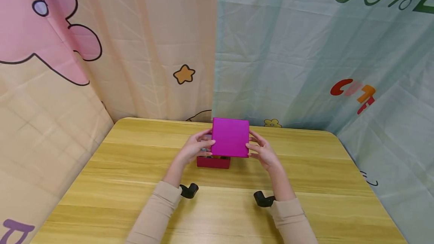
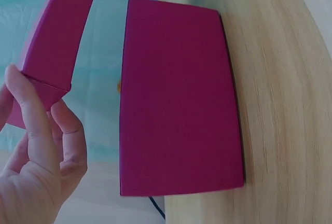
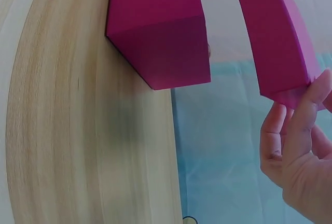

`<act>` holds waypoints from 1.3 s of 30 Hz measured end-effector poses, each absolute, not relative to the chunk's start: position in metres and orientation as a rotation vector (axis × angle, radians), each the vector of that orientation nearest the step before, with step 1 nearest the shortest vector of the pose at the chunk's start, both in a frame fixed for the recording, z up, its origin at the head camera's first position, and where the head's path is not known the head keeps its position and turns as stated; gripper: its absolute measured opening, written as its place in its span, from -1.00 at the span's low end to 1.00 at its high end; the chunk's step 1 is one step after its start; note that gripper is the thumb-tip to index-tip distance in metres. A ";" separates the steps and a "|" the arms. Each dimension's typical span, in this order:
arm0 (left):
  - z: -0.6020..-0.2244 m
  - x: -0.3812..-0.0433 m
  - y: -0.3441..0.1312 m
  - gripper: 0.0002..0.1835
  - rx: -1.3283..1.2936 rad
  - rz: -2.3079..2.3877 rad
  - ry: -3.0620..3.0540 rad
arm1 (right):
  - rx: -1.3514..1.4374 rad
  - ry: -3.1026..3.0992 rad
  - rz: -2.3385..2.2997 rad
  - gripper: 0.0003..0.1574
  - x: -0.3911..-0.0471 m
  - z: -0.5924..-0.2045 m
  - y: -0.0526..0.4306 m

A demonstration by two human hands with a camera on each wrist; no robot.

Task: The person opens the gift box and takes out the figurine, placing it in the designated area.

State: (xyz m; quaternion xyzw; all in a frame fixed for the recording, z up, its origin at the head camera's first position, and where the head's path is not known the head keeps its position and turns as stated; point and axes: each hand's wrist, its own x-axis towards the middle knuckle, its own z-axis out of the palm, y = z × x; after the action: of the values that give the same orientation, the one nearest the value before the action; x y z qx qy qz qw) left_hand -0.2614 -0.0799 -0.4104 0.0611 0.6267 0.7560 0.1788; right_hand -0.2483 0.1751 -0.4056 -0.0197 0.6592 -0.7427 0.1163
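A magenta box lid (image 1: pixel 230 137) is held level in the air between both hands. My left hand (image 1: pixel 195 147) grips its left edge, and my right hand (image 1: pixel 263 150) grips the right edge. Below and slightly left of the lid, the deep pink box (image 1: pixel 213 162) stands on the table with its top uncovered. Small items show in the gap under the lid, too hidden to identify. Both wrist views show the lid (image 2: pixel 62 32) raised clear of the box (image 3: pixel 161 42).
The wooden table (image 1: pixel 135 206) reaches back to hanging printed curtains (image 1: pixel 162 40). A black wrist mount (image 1: pixel 189 191) sticks out from the left sleeve, another black mount (image 1: pixel 263 199) from the right.
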 end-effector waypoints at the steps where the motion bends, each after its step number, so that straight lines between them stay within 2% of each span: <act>1: -0.410 -0.261 -0.078 -0.35 0.173 2.143 1.774 | -0.041 1.933 -2.185 -0.23 -0.248 -0.405 0.176; 10: -0.404 -0.255 -0.062 -0.42 0.169 2.233 1.771 | 0.117 1.838 -2.345 -0.38 -0.242 -0.397 0.181; 16: -0.403 -0.252 -0.052 -0.54 0.161 2.321 1.787 | 0.230 1.644 -2.537 -0.65 -0.239 -0.394 0.181; 19: -0.403 -0.251 -0.047 -0.57 0.147 2.387 1.750 | 0.256 1.594 -2.602 -0.62 -0.239 -0.394 0.181; 23: -0.404 -0.249 -0.040 -0.51 0.149 2.463 1.726 | 0.269 1.567 -2.675 -0.59 -0.239 -0.396 0.180; 28: -0.405 -0.248 -0.032 -0.51 0.126 2.536 1.744 | 0.267 1.591 -2.697 -0.67 -0.239 -0.399 0.179; 37: -0.412 -0.247 -0.026 -0.65 0.044 2.542 1.798 | 0.196 1.718 -2.710 -0.84 -0.239 -0.406 0.179; 39: -0.413 -0.248 -0.026 -0.65 0.040 2.545 1.794 | 0.182 1.758 -2.685 -0.81 -0.239 -0.408 0.181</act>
State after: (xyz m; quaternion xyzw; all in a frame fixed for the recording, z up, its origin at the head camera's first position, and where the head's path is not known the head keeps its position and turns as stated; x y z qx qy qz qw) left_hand -0.2477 -0.0262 -0.4128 0.0127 0.5761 0.8172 0.0140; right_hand -0.2393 0.1808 -0.4079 0.0565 0.5465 -0.8347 -0.0363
